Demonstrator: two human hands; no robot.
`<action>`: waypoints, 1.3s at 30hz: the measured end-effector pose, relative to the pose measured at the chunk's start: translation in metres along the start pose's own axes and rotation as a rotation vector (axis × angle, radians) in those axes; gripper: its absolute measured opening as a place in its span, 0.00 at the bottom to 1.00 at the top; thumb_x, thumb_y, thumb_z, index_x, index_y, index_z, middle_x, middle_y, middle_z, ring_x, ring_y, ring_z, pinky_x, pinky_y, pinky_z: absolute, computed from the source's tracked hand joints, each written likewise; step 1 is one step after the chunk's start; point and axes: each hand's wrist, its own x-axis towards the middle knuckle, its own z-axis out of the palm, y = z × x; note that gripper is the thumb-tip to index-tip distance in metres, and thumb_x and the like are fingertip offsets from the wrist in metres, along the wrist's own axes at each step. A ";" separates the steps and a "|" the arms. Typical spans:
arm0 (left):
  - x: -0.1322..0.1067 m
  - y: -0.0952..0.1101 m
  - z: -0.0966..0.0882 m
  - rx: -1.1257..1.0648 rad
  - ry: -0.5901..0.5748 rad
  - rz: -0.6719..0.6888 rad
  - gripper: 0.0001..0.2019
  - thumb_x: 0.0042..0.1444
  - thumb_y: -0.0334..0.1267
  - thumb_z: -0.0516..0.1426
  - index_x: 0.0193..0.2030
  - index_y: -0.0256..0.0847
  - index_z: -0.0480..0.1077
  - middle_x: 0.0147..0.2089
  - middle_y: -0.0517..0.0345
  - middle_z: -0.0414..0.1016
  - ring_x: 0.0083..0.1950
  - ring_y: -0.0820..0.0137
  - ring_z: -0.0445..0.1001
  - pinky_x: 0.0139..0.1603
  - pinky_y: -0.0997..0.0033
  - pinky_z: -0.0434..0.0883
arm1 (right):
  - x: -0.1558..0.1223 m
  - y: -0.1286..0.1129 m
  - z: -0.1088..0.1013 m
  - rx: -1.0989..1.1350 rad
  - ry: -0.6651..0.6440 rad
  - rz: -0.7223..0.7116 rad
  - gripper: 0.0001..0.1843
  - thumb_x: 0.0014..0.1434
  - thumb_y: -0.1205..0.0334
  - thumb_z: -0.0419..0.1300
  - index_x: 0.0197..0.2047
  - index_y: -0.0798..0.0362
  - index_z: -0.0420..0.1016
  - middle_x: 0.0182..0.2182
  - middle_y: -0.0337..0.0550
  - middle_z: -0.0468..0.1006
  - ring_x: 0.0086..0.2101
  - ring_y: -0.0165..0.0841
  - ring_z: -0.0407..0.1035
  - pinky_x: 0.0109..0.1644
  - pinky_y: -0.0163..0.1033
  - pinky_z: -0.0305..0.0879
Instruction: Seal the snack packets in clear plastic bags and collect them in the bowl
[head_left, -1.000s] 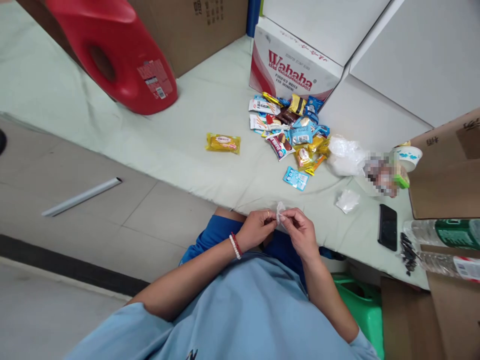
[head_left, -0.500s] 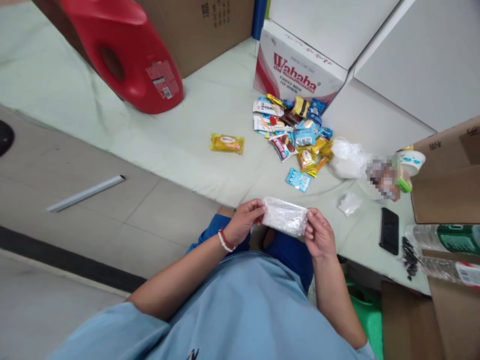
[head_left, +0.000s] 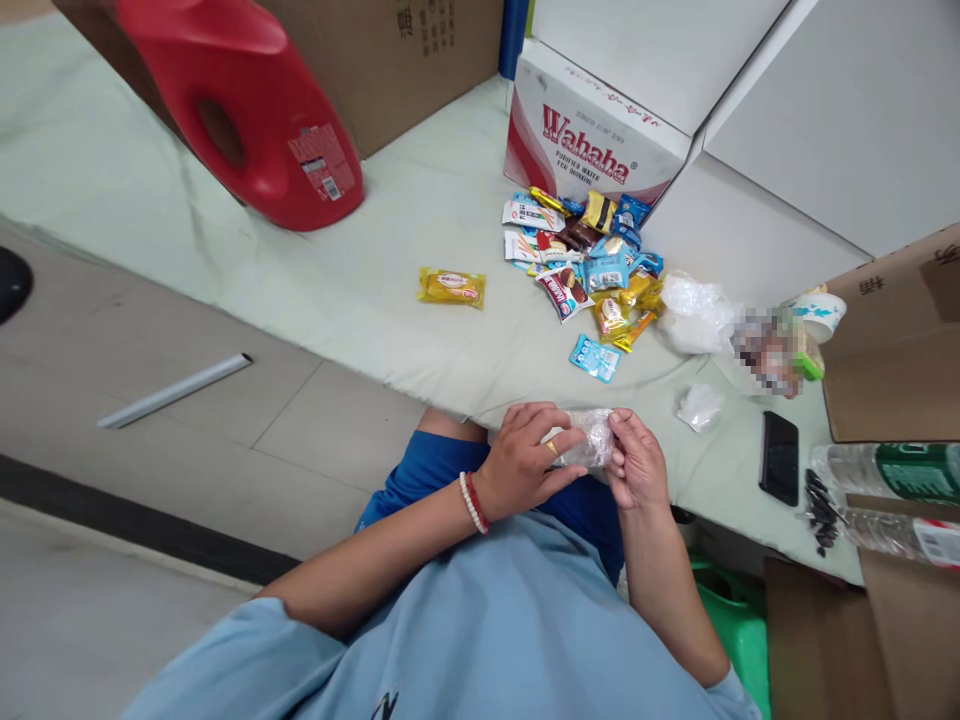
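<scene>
A clear plastic-wrapped packet (head_left: pixel 592 438) is held above my lap, near the front edge of the covered surface. My right hand (head_left: pixel 637 462) pinches its right end between thumb and fingers. Over its left part lies my left hand (head_left: pixel 529 455), fingers spread and touching the film, with a ring on one finger and red and white bracelets at the wrist. That left end of the packet is hidden beneath the fingers. A blue snack sachet (head_left: pixel 595 358) and a yellow wrapped snack (head_left: pixel 451 287) rest beyond my hands. To the right sits a crumpled clear wrapper (head_left: pixel 699 407).
Several colourful snack packs (head_left: pixel 592 250) are heaped before a Wahaha box (head_left: pixel 592 130). A white plastic bag (head_left: pixel 696 312), a black phone (head_left: pixel 780 458) and plastic bottles (head_left: pixel 900 475) are at right. A large red jug (head_left: pixel 262 130) stands back left.
My left hand has let go of the packet's left end and moved right over it, fingers spreading. My right hand keeps its pinch at the right end.
</scene>
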 end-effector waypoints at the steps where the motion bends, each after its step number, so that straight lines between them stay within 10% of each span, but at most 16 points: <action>1: 0.000 -0.001 0.004 0.018 -0.036 -0.028 0.14 0.65 0.48 0.62 0.53 0.44 0.77 0.50 0.49 0.80 0.54 0.58 0.73 0.56 0.55 0.66 | 0.000 0.000 0.000 -0.004 -0.009 0.002 0.30 0.38 0.47 0.82 0.34 0.51 0.70 0.17 0.24 0.61 0.14 0.16 0.47 0.12 0.20 0.42; 9: -0.001 -0.009 0.014 -0.267 -0.129 -0.323 0.09 0.68 0.39 0.58 0.38 0.41 0.77 0.37 0.53 0.78 0.45 0.63 0.72 0.48 0.61 0.67 | 0.001 0.006 -0.001 0.030 -0.083 -0.068 0.26 0.48 0.42 0.78 0.37 0.50 0.74 0.26 0.31 0.69 0.18 0.19 0.53 0.15 0.24 0.48; 16: -0.005 -0.009 0.015 -0.559 -0.006 -0.658 0.11 0.64 0.43 0.60 0.33 0.40 0.77 0.32 0.58 0.73 0.35 0.69 0.70 0.38 0.70 0.65 | -0.003 0.029 -0.002 -0.278 -0.313 -0.222 0.19 0.52 0.47 0.77 0.40 0.47 0.79 0.37 0.39 0.77 0.39 0.33 0.70 0.43 0.36 0.70; 24: -0.004 -0.017 0.010 -0.830 0.064 -0.938 0.20 0.60 0.57 0.61 0.34 0.40 0.71 0.30 0.61 0.70 0.32 0.72 0.65 0.37 0.71 0.64 | 0.005 0.026 -0.008 -0.197 -0.166 -0.178 0.17 0.51 0.49 0.78 0.35 0.49 0.80 0.35 0.38 0.79 0.33 0.28 0.67 0.39 0.34 0.67; 39: 0.002 -0.033 -0.017 -1.183 0.092 -1.010 0.24 0.48 0.58 0.70 0.31 0.40 0.68 0.28 0.65 0.65 0.29 0.76 0.63 0.33 0.75 0.64 | 0.016 0.005 -0.030 -0.310 0.017 -0.295 0.21 0.47 0.46 0.79 0.34 0.51 0.79 0.29 0.35 0.75 0.28 0.26 0.64 0.32 0.32 0.65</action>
